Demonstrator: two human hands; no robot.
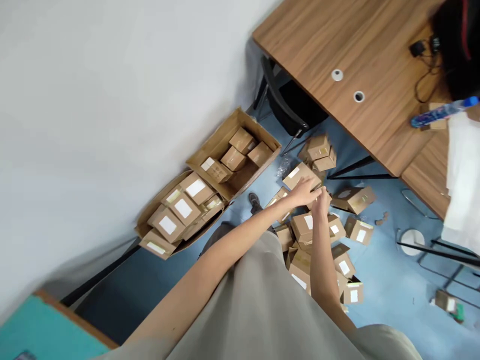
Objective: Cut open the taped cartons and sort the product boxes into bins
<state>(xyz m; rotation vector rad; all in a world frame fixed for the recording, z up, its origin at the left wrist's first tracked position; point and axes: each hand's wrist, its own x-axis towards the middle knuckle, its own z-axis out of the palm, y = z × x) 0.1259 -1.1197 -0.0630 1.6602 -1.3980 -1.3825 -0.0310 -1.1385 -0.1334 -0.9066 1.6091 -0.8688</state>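
My left hand (303, 192) reaches in from the left with its fingers bent toward my right hand (320, 202). The two meet in front of my body, fingertips almost touching. My right hand's fingers are closed and pinched. A small dark spot shows between them, too small and covered to name. A brown cardboard box (327, 196) appears just behind my right hand, partly hidden; I cannot tell if either hand touches it. Close above my left hand in the picture lies another cardboard box (299, 175) with a white label. Below sit more labelled boxes (302, 226).
Two big open cartons (270, 159) (141, 226) holding smaller boxes stand along the white wall. A black chair (287, 107) is beside the wooden desk (318, 45), which bears a blue-capped bottle (444, 111). Several boxes (359, 231) lie scattered on the blue floor (378, 270).
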